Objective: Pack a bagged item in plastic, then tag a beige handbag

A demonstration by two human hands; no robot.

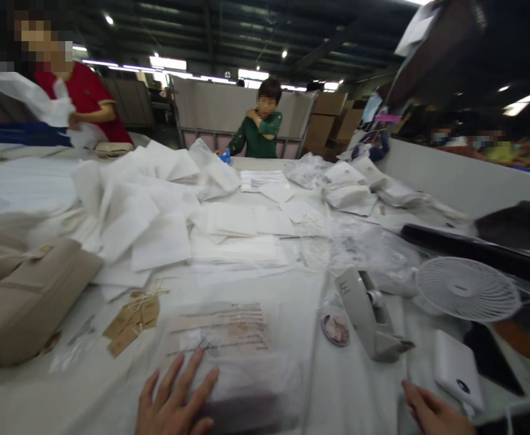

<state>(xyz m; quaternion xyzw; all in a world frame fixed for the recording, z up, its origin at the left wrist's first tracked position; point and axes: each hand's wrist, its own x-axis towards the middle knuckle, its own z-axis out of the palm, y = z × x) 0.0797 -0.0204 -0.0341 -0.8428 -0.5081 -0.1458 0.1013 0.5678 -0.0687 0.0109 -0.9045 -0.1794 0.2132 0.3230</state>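
Note:
A clear plastic bag with printed lines [242, 332] lies on the white table, with a translucent wrapped item [256, 386] at its near end. My left hand [177, 396] rests on its lower left edge, fingers spread flat. To the right, my right hand [430, 411] is at the bottom edge, its fingers pressed together; whatever they hold, if anything, is too small to make out. A grey tape dispenser [369, 317] stands beyond my right hand. Brown tags with strings [133, 320] lie left of the bag, near a beige handbag [34, 302].
White sheets [160, 235] are heaped across the middle. A round white fan [468, 290], a white device [457, 368] and a dark phone-like slab [491, 356] lie at the right. Two people [88, 99] [258, 136] are across the table.

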